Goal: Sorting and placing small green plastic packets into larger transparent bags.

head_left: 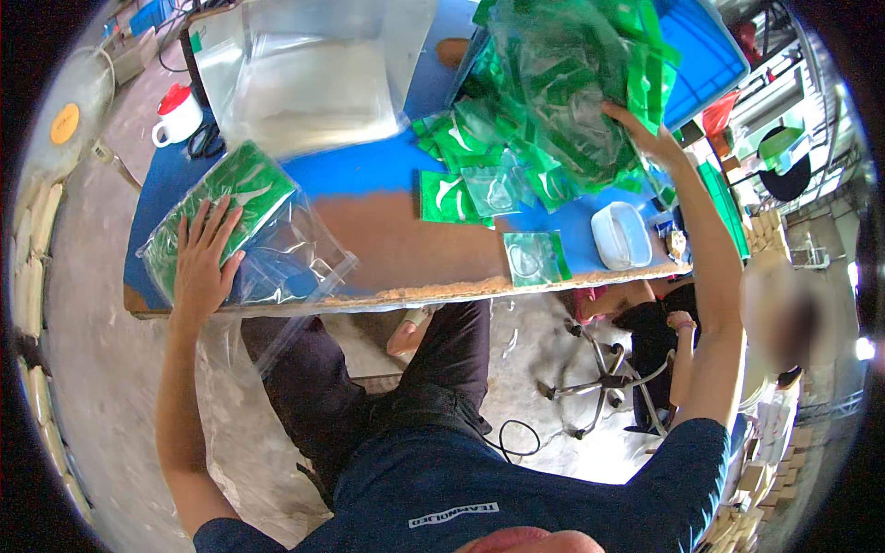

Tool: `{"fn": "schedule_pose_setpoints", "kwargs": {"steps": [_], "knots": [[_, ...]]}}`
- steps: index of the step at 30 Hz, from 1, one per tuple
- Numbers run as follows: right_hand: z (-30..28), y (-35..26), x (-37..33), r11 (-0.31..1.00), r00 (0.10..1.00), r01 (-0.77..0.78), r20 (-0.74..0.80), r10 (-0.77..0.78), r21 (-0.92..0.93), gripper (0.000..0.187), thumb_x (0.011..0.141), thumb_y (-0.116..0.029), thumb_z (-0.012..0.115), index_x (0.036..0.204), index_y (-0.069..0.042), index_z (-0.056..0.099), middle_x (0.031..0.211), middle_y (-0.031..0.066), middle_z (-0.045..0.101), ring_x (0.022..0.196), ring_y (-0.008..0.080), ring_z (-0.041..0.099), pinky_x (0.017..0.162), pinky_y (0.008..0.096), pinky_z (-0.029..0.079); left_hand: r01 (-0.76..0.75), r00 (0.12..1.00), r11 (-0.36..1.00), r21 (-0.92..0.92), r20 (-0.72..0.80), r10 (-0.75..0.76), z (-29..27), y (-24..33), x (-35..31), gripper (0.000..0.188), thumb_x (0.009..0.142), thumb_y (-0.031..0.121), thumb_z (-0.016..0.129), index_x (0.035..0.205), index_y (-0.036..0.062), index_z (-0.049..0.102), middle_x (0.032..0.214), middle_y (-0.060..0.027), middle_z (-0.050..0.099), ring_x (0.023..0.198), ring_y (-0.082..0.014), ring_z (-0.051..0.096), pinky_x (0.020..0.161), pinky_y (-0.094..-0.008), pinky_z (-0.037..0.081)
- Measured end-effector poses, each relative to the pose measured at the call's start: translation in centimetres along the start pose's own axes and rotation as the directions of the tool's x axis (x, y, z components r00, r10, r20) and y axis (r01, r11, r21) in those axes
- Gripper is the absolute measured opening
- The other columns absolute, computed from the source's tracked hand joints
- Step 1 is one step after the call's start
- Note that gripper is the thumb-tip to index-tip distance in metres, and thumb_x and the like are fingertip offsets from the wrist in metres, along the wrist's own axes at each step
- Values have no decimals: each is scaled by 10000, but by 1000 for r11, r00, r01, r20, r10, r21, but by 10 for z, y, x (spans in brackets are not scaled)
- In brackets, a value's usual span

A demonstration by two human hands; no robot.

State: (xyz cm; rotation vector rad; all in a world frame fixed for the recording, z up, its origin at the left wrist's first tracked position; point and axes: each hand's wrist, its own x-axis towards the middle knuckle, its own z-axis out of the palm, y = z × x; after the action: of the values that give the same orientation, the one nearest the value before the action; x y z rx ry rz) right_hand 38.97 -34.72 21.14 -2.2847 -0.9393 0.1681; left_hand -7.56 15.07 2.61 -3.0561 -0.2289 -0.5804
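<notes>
My left hand (205, 258) lies flat, fingers spread, on a clear plastic bag (309, 244) with a stack of green packets (244, 184) inside. The bag's loose end hangs over the table's near edge. At the far right, my right hand (653, 143) grips a bunch of green-and-clear plastic packets (576, 88); the thumb shows on top, while the other fingers are mostly hidden by the plastic. More flat green packets (447, 195) are heaped below and left of that bunch. One single packet (536, 258) rests by the near edge.
Behind the heap is a blue bin (705, 55). A whitish translucent tub (620, 237) sits near the right edge. Clear plastic sheets (309, 92) lie at the back left, beside black-handled scissors (203, 140) and a white mug with a red lid (177, 115). Another person (664, 332) is at the right.
</notes>
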Motion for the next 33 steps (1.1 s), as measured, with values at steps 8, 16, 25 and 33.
{"fn": "schedule_pose_setpoints", "kwargs": {"steps": [8,16,25,33], "knots": [[197,11,-5,437,900,-110,-97,424,893,578,891,-380,653,1337,-25,557,1339,89,573,1182,261,548,1050,448,408,19,997,999,30,71,-21,-5,0,-2,631,891,211,614,1481,158,398,1562,-59,334,1442,-319,275,1193,-532,143],[224,49,24,628,806,-542,133,577,559,619,838,-695,584,932,-85,637,810,22,623,684,181,598,667,365,533,14,996,998,54,91,-19,-1,0,-2,590,933,287,566,1485,171,395,1567,-46,325,1451,-308,259,1195,-537,139],[116,38,3,553,378,-763,463,802,-336,954,768,-857,474,1151,9,588,1039,187,673,852,214,672,711,307,567,22,996,999,33,85,-25,-4,0,2,606,900,235,611,1471,159,424,1556,-51,347,1450,-320,263,1186,-542,151],[84,8,12,328,564,40,292,772,-944,182,767,-179,759,906,-66,730,949,99,732,846,207,717,689,363,582,-10,993,997,79,114,1,3,-13,-6,593,923,264,581,1478,154,403,1555,-79,343,1443,-343,266,1178,-550,156]]}}
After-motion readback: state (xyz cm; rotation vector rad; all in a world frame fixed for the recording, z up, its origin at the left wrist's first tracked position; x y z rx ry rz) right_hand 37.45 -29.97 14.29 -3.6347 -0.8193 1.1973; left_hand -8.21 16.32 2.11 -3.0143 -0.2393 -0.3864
